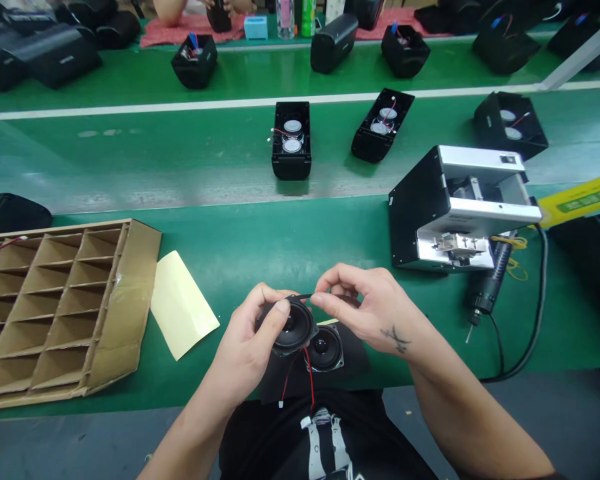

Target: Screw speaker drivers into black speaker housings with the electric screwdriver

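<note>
My left hand (253, 333) is closed around a round black speaker driver (295, 327), its thumb lying over the rim. Between the thumb and fingers of my right hand (353, 300) is pinched a thin black strip (305, 296), whose other end meets the upper edge of that driver. A second speaker driver (324, 347) lies face up on a dark sheet (353, 363) at the table's near edge, just below my hands. Red and black wires (310, 377) with small white plugs hang down under the drivers.
On the left stand a divided cardboard box (123, 320) and a yellow paper sheet (183, 307). A silver-black machine (460, 207) and an electric screwdriver (487, 287) are at right. Open speaker housings (291, 167) sit on the green conveyor; another person's hands (237, 5) show beyond it.
</note>
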Demonstrator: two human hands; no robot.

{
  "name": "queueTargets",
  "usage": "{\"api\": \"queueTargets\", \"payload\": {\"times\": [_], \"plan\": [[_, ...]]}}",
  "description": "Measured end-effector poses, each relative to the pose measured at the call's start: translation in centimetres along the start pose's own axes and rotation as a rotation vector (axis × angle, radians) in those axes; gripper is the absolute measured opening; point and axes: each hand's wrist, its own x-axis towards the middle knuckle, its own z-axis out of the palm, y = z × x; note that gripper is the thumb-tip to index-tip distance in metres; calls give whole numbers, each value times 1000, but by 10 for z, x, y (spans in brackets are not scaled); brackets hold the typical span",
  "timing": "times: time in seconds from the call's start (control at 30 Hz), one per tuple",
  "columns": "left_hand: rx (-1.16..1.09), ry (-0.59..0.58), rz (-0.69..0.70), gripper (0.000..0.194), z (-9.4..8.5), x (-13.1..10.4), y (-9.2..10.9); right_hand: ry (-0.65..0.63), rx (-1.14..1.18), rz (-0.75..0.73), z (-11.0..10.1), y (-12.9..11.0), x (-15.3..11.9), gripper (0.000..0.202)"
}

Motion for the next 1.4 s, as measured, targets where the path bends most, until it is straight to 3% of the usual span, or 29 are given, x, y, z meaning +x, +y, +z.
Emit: {"api": "queueTargets", "payload": {"times": [0.23, 0.4, 0.53, 0.63, 0.93, 1.4], "plan": [[73, -21, 21, 26, 4, -3, 4, -128, -26, -29, 4, 1, 9, 49], [306, -54, 40, 35, -2, -7, 12, -204, -65, -134, 5, 2, 18, 7], [292, -272, -52, 38, -16, -8, 21, -303, -192, -302, -2, -2, 24, 6], [297, -334, -57, 38, -22, -6, 25, -367, -255, -343, -7, -8, 28, 7], [336, -370, -18, 38, -16, -3, 20, -314, -254, -342, -14, -6, 28, 14], [163, -402, -154, 41, -20, -4, 19, -182, -213, -209, -18, -8, 22, 18]]}}
